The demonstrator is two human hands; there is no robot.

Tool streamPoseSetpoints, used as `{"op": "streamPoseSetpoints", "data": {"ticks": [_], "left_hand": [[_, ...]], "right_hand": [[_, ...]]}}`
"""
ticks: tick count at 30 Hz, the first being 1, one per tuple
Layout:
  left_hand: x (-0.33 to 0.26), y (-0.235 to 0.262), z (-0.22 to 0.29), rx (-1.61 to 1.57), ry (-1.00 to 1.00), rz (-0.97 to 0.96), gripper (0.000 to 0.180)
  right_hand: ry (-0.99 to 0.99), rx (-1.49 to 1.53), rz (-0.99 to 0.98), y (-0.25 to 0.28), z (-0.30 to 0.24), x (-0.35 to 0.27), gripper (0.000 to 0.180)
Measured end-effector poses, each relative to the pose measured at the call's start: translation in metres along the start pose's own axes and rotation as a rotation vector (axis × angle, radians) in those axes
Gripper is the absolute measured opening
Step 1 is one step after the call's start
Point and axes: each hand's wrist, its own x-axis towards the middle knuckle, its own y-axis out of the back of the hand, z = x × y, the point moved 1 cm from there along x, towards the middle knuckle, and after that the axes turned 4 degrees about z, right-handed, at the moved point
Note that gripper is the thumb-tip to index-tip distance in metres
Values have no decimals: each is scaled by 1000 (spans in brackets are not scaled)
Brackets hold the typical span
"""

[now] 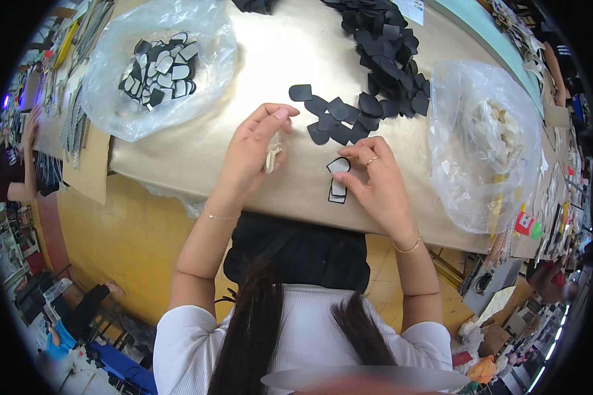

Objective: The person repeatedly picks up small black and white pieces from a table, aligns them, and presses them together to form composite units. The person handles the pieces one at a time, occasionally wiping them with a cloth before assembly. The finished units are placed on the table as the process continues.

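Held in the curled fingers of my left hand (254, 145) are some small cream-coloured pieces (273, 159); its thumb and forefinger meet above them. My right hand (381, 181) has its thumb on a small white patch with a black border and a rounded end (338, 166), the forefinger bent at its far edge. Under that patch, partly covered, another black-edged white patch (337, 199) lies on the table. Beyond my hands, several loose black rounded patches (340, 108) are spread out, leading up to a large heap of the same black patches (385, 56).
At the left, an open clear plastic bag (207, 85) contains many black-edged white patches (168, 72). Another clear bag (458, 164) at the right holds cream pieces (504, 131). The tan-covered table (277, 204) ends just before my body. A green-capped bottle (526, 225) stands farther right.
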Motion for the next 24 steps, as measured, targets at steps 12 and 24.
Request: {"op": "streamPoseSetpoints", "data": {"ticks": [12, 24], "left_hand": [[-19, -31, -31, -682, 266, -203, 35], [-33, -58, -27, -239, -84, 112, 32]], "right_hand": [[85, 272, 77, -11, -42, -9, 22], [36, 318, 71, -14, -46, -13, 33]]}}
